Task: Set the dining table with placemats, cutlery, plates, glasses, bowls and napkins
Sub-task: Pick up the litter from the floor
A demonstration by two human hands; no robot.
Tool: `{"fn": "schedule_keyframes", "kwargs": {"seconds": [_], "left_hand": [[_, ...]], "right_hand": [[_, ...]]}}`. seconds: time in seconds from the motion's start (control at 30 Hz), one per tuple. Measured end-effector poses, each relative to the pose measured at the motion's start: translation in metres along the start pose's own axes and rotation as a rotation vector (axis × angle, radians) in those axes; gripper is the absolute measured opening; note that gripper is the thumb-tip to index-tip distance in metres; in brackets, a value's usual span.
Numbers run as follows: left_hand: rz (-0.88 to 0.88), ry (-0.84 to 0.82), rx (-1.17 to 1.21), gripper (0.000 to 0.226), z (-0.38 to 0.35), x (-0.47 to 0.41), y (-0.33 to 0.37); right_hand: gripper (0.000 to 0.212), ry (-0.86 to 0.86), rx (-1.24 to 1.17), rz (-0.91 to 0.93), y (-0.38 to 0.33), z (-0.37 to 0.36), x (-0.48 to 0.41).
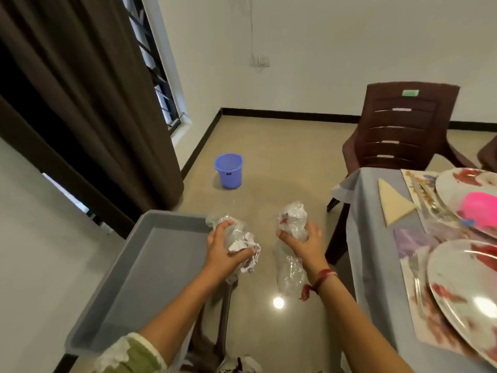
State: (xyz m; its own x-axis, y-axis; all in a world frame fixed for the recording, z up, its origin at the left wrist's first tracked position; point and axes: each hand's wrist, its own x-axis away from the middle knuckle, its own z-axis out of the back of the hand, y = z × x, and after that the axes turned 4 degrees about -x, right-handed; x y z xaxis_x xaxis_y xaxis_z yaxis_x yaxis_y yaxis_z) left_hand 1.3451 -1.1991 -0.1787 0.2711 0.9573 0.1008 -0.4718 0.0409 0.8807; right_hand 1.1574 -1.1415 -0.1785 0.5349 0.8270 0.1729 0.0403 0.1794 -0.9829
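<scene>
Two bare arms reach out from the near edge, over the floor. The left hand squeezes a left wad of clear plastic and crumpled paper, with its fingers curled round it. The right hand grips a right wad of clear plastic, and more plastic hangs down below it. A red thread is tied on the right wrist. A grey tray sits just left of the left hand. On the right is the table with a grey cloth. A near plate lies on a mat, with a fork just left of it. A far plate holds a pink bowl. A folded napkin lies left of that plate. A brown chair stands at the far end of the table. Far off on the floor stands a blue bin.
</scene>
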Motion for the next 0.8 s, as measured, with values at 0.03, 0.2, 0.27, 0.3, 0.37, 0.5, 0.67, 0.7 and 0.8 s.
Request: {"fn": "schedule_keyframes", "kwargs": {"seconds": [0.03, 0.2, 0.27, 0.3, 0.37, 0.5, 0.67, 0.7, 0.8], "left_hand": [[0.003, 0.011, 0.001, 0.081, -0.002, -0.020, 0.001], [0.072, 0.055, 0.043, 0.081, -0.021, -0.149, 0.003], [0.117, 0.060, 0.065, 0.075, -0.030, -0.205, 0.002], [0.125, 0.064, 0.079, 0.073, -0.032, -0.228, 0.004], [0.142, 0.073, 0.109, 0.075, -0.037, -0.283, 0.009], [0.205, 0.085, 0.160, 0.073, -0.041, -0.377, 0.020], [0.301, 0.144, 0.207, 0.073, -0.039, -0.488, 0.013], [0.328, 0.158, 0.209, 0.074, -0.038, -0.510, 0.009], [0.421, 0.195, 0.211, 0.083, -0.030, -0.575, 0.001]], "right_hand": [[0.076, -0.007, 0.016, 0.016, -0.003, -0.004, -0.022], [0.065, -0.116, 0.067, 0.009, -0.010, -0.027, -0.153], [0.053, -0.136, 0.069, -0.020, -0.010, -0.040, -0.206], [0.052, -0.137, 0.069, -0.020, -0.012, -0.045, -0.227], [0.051, -0.167, 0.087, -0.027, -0.021, -0.057, -0.276], [0.049, -0.210, 0.115, -0.057, -0.041, -0.077, -0.369], [0.063, -0.255, 0.145, -0.093, -0.052, -0.110, -0.491], [0.067, -0.270, 0.164, -0.093, -0.052, -0.117, -0.517], [0.071, -0.321, 0.188, -0.086, -0.051, -0.144, -0.599]]}}
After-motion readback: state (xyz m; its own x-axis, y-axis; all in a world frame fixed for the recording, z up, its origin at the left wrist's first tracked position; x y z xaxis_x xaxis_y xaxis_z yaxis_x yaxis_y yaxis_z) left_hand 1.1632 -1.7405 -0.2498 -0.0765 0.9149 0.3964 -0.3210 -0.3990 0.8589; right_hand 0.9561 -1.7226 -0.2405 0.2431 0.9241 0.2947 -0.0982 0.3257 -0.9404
